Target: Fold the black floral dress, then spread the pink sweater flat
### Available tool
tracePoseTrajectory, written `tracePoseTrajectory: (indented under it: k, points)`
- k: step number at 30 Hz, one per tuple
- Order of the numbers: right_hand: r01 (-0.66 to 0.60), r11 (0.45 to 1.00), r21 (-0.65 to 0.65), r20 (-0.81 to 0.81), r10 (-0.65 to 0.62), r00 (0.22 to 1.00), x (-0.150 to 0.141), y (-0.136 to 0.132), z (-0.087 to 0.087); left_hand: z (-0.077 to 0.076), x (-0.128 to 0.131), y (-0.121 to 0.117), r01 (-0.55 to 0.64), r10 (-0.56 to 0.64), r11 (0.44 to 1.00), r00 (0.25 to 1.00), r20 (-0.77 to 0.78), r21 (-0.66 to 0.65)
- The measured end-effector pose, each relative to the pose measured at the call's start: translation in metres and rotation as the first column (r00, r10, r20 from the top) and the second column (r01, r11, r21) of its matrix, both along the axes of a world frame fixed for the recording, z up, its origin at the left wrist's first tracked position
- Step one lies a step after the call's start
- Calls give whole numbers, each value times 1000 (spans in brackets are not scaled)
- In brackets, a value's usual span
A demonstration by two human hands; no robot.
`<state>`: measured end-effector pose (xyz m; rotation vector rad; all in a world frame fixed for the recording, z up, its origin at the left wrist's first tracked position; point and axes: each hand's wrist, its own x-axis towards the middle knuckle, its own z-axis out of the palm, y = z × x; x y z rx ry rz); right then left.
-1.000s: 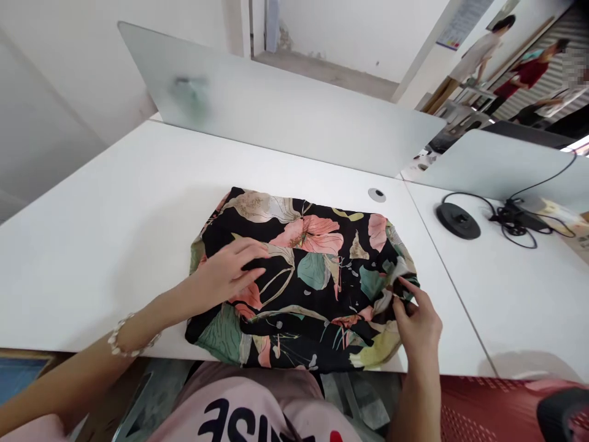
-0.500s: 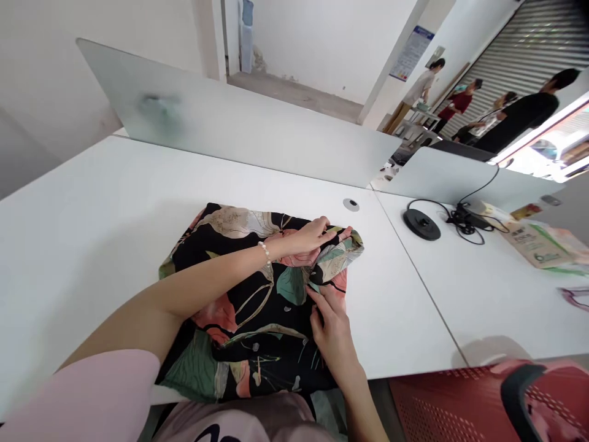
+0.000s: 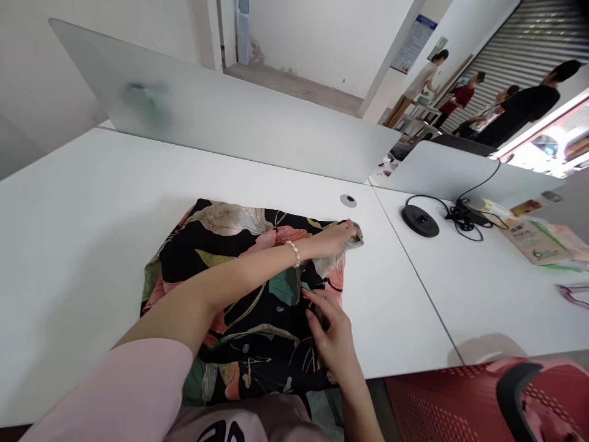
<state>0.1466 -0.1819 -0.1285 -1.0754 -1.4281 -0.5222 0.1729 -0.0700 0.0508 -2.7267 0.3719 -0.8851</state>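
A black garment [image 3: 184, 258] with a coral, green and beige floral print lies folded and a little rumpled on the white table. My left hand [image 3: 338, 238], wearing a beaded bracelet, reaches across to its far right corner. The fingers there are closed on the fabric, and a small tip of cloth sticks out beyond them. My right hand [image 3: 332, 328] rests at the near right side of the garment. Its index finger is stretched over the cloth and the thumb stands apart from it. My left forearm covers part of the garment's middle.
A frosted partition [image 3: 230, 129] runs along the back of the white table [image 3: 83, 202]. Rightward are a round black kettle base [image 3: 419, 220], tangled cables [image 3: 462, 218] and a tissue pack [image 3: 536, 239]. A red perforated chair [image 3: 437, 399] stands at lower right. Several people are in the background.
My left hand has moved right, from lying spread on the cloth to gripping the garment's far right corner. My right hand has stayed in nearly the same place.
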Motion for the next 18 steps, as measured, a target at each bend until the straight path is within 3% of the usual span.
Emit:
tracePoseTrajectory:
  k: [4,7,9,11,14,16,18]
  points:
    - [-269,963,8,-118,268,956,-24,-28,17,28,-42,5,214,-180,949,971,160,-231]
    - [-373,928,10,-63,373,926,-53,-34,30,49,-92,13,366,-275,858,920,280,-361]
    - [-443,896,-19,4,443,896,-75,-26,35,59,-130,24,398,-266,801,906,329,-448]
    - [-520,852,-61,64,523,850,-96,-13,36,63,-169,42,359,-178,752,918,355,-552]
    - [-615,751,-242,124,652,748,-121,8,32,52,-221,78,213,43,711,938,344,-670]
    - [-572,709,-412,217,687,694,-130,15,28,38,-250,101,64,245,716,910,335,-696]
    - [-470,722,-507,350,671,653,-132,13,26,21,-273,118,-97,439,721,830,344,-686]
